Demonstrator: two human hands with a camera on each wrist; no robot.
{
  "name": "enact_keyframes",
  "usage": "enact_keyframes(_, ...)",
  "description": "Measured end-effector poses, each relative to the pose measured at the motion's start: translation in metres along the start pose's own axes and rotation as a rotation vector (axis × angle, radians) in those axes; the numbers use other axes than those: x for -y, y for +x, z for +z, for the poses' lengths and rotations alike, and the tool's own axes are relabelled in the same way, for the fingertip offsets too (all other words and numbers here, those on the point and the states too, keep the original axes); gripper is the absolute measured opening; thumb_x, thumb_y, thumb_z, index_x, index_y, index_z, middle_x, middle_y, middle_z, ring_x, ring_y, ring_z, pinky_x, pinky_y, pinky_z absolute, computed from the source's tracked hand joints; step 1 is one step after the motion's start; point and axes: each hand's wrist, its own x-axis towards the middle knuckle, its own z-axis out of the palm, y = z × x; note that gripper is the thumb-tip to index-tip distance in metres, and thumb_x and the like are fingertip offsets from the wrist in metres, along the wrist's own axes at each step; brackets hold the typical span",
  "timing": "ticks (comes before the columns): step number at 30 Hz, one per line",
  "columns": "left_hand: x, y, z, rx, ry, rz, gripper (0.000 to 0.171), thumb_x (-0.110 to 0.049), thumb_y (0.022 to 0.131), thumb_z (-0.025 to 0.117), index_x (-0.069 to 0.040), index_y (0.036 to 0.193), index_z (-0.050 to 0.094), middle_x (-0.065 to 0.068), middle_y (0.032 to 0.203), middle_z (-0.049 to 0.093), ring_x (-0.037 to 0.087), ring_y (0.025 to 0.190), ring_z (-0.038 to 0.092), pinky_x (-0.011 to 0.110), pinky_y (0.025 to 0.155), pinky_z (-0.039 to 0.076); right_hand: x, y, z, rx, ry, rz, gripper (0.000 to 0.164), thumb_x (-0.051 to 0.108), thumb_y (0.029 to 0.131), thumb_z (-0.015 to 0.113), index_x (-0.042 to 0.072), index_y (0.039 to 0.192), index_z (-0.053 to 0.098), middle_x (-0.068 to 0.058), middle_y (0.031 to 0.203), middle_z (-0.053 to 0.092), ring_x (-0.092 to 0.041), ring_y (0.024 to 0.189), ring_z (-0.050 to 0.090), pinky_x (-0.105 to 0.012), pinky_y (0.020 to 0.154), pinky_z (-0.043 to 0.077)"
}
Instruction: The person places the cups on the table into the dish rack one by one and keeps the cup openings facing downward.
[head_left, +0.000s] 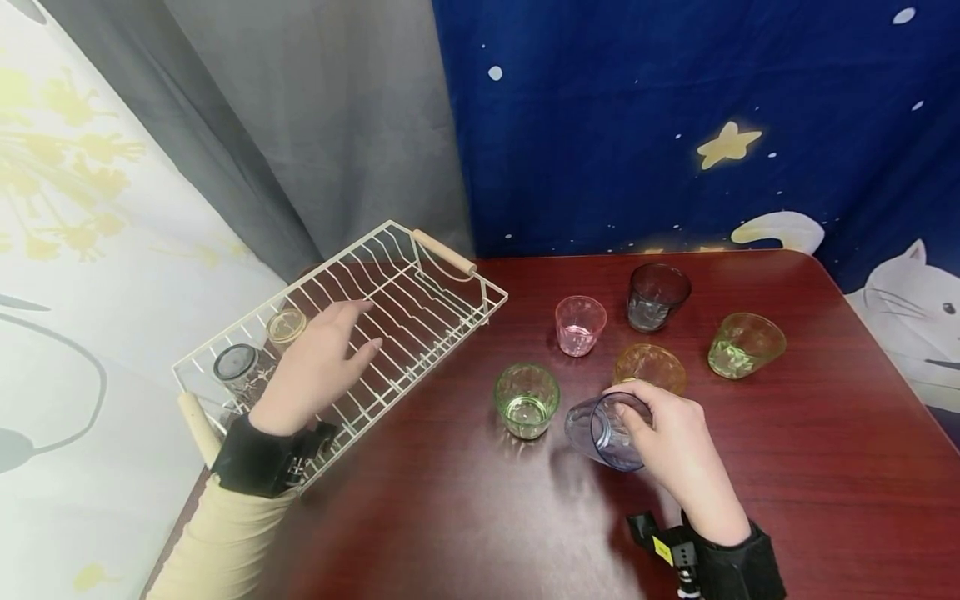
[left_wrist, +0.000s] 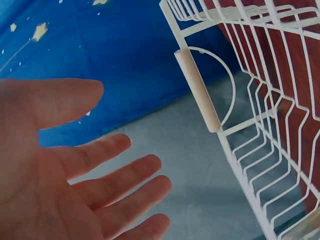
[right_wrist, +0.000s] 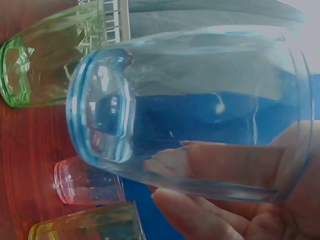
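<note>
Blue-tinted glass tumbler [head_left: 588, 429]: the right hand [head_left: 675, 425] grips it between thumb and fingers over the table [head_left: 465, 517], beside a green tumbler [head_left: 527, 400]. The left hand [head_left: 311, 362], fingers loosely spread and holding nothing, hovers over the white wire dish rack [head_left: 427, 321].

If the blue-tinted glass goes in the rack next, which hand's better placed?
Right, I'd say. The right hand grips the blue-tinted glass. The left hand is over the rack, so closer, but it's empty and well away from that glass; using it would likely need a handover.
</note>
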Motion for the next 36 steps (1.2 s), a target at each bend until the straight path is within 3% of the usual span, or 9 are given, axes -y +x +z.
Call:
enact_keyframes(4,-0.008,-0.005,0.007,-0.004,0.003,-0.002,0.055,-0.029,0.095,0.056,-0.003,0.141,0.042,0.02,0.144,0.047,0.036,0.136,0.043,0.054,0.111,0.039,0.002,0.0,0.001,-0.039,0.018,0.018,0.022,0.005,0.084,0.068,0.02,0.1,0.073,-0.007,0.095,0.076,-0.027,0.09,0.071,-0.043,0.075,0.053)
enact_keyframes(9,-0.019,-0.01,0.012,-0.039,-0.025,-0.006,0.055,-0.031,0.095,0.057,-0.005,0.141,0.044,0.016,0.143,0.05,0.033,0.136,0.045,0.052,0.11,0.04,0.003,0.001,0.004,-0.072,0.046,0.063,0.021,0.007,0.086,0.068,0.022,0.1,0.074,-0.002,0.092,0.076,-0.011,0.075,0.062,-0.025,0.067,0.046)
enact_keyframes(13,-0.027,-0.013,0.016,-0.058,-0.071,-0.011,0.054,-0.031,0.095,0.057,-0.007,0.141,0.045,0.014,0.142,0.051,0.03,0.134,0.047,0.05,0.11,0.041,0.003,0.003,0.009,-0.115,0.074,0.109,0.019,0.009,0.086,0.069,0.019,0.101,0.074,-0.002,0.088,0.077,-0.011,0.081,0.064,-0.011,0.068,0.041)
enact_keyframes(15,-0.03,-0.015,0.02,-0.055,-0.101,-0.011,0.054,-0.03,0.095,0.058,-0.007,0.142,0.045,0.014,0.142,0.051,0.03,0.134,0.047,0.049,0.111,0.041,0.004,0.003,0.011,-0.132,0.099,0.142,0.018,0.009,0.086,0.07,0.017,0.101,0.074,-0.003,0.086,0.077,-0.002,0.08,0.063,-0.006,0.068,0.038)
enact_keyframes(21,-0.041,-0.017,0.03,-0.067,-0.173,0.018,0.054,-0.029,0.094,0.059,-0.009,0.142,0.045,0.011,0.142,0.052,0.027,0.134,0.048,0.046,0.112,0.04,0.006,0.005,0.017,-0.107,0.298,0.238,0.02,0.004,0.089,0.064,0.009,0.107,0.072,-0.013,0.096,0.076,0.023,0.071,0.056,-0.002,0.066,0.046)
enact_keyframes(25,-0.046,-0.017,0.037,-0.087,-0.22,0.049,0.051,-0.028,0.095,0.059,-0.01,0.141,0.047,0.009,0.14,0.054,0.025,0.133,0.049,0.045,0.113,0.04,0.008,0.006,0.02,-0.081,0.43,0.262,0.021,0.002,0.09,0.062,0.007,0.108,0.071,0.004,0.093,0.075,0.018,0.078,0.059,-0.007,0.065,0.048)
enact_keyframes(29,-0.051,-0.015,0.044,-0.08,-0.26,0.078,0.05,-0.029,0.095,0.059,-0.011,0.14,0.048,0.007,0.137,0.056,0.023,0.13,0.052,0.043,0.111,0.042,0.009,0.007,0.025,-0.022,0.689,0.295,0.02,-0.001,0.092,0.059,0.004,0.108,0.067,0.022,0.086,0.071,0.007,0.08,0.065,-0.014,0.065,0.053)
enact_keyframes(32,-0.055,-0.015,0.049,-0.057,-0.285,0.105,0.052,-0.03,0.095,0.06,-0.011,0.141,0.047,0.006,0.138,0.055,0.022,0.131,0.051,0.043,0.111,0.042,0.009,0.006,0.028,0.003,0.866,0.32,0.024,-0.007,0.091,0.054,0.01,0.104,0.067,0.018,0.085,0.072,0.002,0.079,0.068,-0.017,0.067,0.056)
enact_keyframes(36,-0.061,-0.015,0.055,-0.036,-0.325,0.139,0.053,-0.03,0.095,0.06,-0.011,0.142,0.046,0.005,0.141,0.054,0.02,0.133,0.049,0.042,0.113,0.04,0.011,0.004,0.032,0.011,1.0,0.35,0.034,-0.011,0.089,0.054,0.018,0.1,0.066,0.012,0.088,0.073,0.0,0.08,0.069,-0.019,0.068,0.058)
